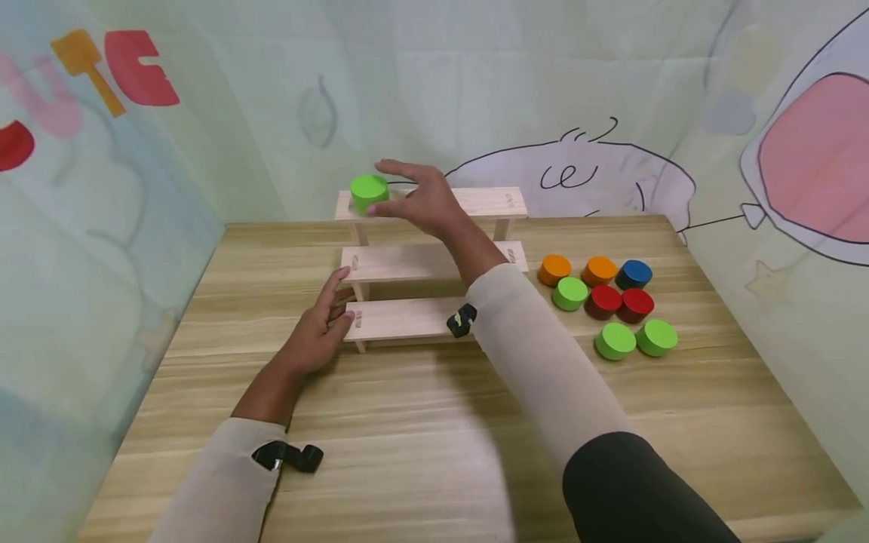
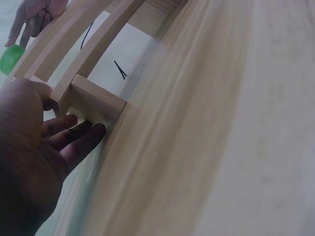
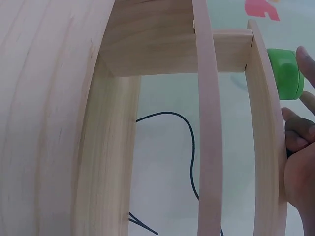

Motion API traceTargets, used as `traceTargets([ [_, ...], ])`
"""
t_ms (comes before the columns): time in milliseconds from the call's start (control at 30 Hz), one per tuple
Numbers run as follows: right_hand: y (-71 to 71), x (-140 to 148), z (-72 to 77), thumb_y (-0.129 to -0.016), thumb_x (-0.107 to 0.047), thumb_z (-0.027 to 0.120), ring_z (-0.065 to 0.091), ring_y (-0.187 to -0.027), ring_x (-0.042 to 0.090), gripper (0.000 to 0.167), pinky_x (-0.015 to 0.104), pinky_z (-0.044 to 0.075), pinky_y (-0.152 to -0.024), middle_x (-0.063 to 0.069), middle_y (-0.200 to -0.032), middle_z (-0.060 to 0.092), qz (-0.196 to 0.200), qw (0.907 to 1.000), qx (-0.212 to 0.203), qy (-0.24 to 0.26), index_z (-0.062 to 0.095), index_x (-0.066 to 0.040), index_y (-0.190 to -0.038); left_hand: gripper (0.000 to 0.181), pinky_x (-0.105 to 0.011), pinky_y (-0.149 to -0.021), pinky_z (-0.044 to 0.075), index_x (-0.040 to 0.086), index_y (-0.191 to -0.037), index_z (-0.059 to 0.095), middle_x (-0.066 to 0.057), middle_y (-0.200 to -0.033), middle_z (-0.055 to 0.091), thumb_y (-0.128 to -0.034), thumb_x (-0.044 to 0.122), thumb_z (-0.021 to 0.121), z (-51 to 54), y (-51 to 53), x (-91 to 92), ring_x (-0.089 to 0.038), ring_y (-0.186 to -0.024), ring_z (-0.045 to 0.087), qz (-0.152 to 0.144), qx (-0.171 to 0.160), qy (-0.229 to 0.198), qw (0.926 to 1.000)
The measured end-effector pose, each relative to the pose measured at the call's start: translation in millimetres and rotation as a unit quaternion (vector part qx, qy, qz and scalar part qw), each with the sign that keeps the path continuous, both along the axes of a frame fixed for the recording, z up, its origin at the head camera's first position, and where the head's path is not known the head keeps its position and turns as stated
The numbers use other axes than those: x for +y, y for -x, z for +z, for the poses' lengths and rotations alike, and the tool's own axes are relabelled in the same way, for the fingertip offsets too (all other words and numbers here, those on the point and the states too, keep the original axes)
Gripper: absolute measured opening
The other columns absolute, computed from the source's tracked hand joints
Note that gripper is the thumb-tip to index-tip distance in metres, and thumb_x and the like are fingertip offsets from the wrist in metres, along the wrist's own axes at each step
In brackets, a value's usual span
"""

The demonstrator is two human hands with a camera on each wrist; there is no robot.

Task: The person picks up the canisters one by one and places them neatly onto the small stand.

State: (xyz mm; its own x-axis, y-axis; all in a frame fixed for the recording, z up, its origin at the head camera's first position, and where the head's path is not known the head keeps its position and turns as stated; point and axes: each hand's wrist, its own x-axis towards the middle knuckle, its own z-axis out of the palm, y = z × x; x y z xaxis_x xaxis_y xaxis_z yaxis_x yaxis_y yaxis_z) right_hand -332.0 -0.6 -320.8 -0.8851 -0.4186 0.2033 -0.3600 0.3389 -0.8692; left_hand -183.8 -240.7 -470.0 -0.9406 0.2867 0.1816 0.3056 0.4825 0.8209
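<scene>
A three-step wooden shelf stands on the table. One green cylinder block sits upright at the left end of its top step. My right hand is beside that block, index finger extended past its back and thumb near its front right side. The right wrist view shows the same green block on the board, fingers around its outer side. At the shelf's left end, my left hand holds the bottom step, with the thumb on the board and the other fingers round the end by the leg.
Right of the shelf lies a group of round blocks: two orange, one blue, two red and three green. A printed cloth hangs behind the wooden table.
</scene>
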Motion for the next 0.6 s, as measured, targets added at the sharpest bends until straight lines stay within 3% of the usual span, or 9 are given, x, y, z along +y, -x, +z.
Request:
traceTargets([
  [233,-13.1,9,1.2,-0.087,-0.028,0.096,0.043,-0.162,0.016,0.075,0.042,0.039,-0.132,-0.003,-0.168,0.055,-0.019,0.9998,0.008,-0.006,0.064,-0.021,-0.155,0.075,-0.073,-0.116,0.047,0.030,-0.177,0.007,-0.037,-0.166,0.043,-0.1150,0.012,0.045,0.8,1.0,1.4,-0.059,-0.145,0.054,0.002,-0.009,0.002,1.0000],
  [467,-40.7,24,0.5,-0.088,-0.025,0.094,0.044,-0.162,0.018,0.073,0.044,0.058,-0.113,-0.002,-0.170,0.053,-0.027,0.9993,0.023,0.012,0.065,-0.018,-0.154,0.076,-0.072,-0.119,0.044,0.035,-0.176,0.007,-0.035,-0.167,0.042,-0.1150,0.013,0.046,2.4,1.3,-0.4,-0.058,-0.147,0.052,0.013,-0.020,0.004,0.9997],
  [600,-57.4,36,-2.6,-0.088,-0.022,0.094,0.043,-0.162,0.018,0.074,0.046,0.058,-0.113,-0.002,-0.172,0.049,-0.025,0.9991,0.027,0.019,0.063,-0.017,-0.156,0.076,-0.071,-0.119,0.044,0.036,-0.176,0.008,-0.035,-0.168,0.043,-0.1148,0.014,0.047,2.7,1.2,0.1,-0.057,-0.147,0.053,0.012,-0.025,0.001,0.9996],
])
